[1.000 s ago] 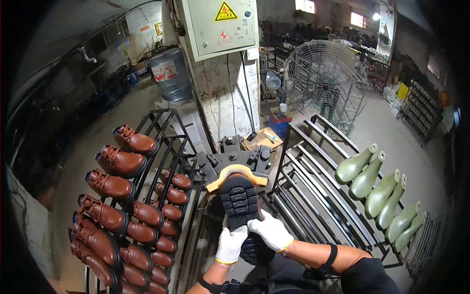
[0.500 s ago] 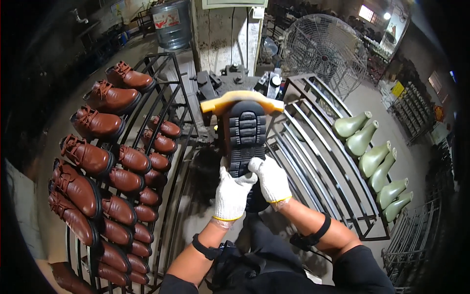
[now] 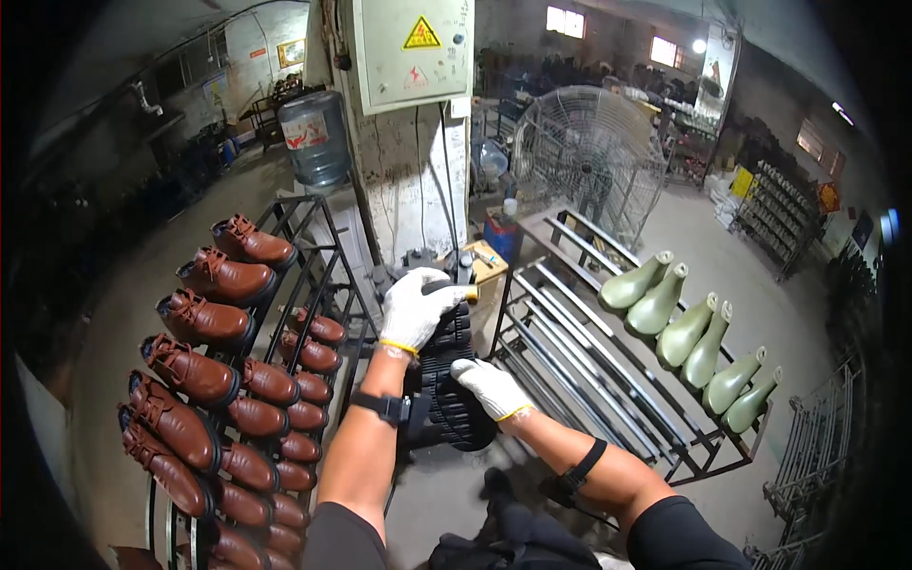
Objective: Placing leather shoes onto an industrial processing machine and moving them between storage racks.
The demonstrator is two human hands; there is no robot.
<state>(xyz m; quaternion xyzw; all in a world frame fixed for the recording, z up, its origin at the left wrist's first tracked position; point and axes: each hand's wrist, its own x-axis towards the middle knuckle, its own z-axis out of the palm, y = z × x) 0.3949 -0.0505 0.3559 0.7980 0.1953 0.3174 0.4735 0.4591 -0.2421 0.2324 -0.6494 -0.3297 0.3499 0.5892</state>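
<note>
A shoe with a black, deeply ridged sole (image 3: 446, 385) lies sole up at a dark machine in the middle, its near end toward me. My left hand (image 3: 416, 309), in a white knit glove, is closed over the shoe's far end. A small end of a yellow pad (image 3: 471, 294) shows beside its fingers; the rest of the pad is hidden. Gloved too, my right hand (image 3: 492, 388) grips the right edge of the sole with curled fingers. Most of the shoe's upper is out of sight.
At left, a black metal rack (image 3: 328, 249) carries several brown lace-up shoes (image 3: 204, 318). Another rack (image 3: 589, 351) on the right bears several green shoe lasts (image 3: 655, 309). Behind stand a caged fan (image 3: 589, 161), a water bottle (image 3: 315, 142) and a grey electrical box (image 3: 413, 52).
My left hand has moved from the near part of the sole to the far end. The shoe has tilted and come away from the yellow pad's middle. My view has lifted.
</note>
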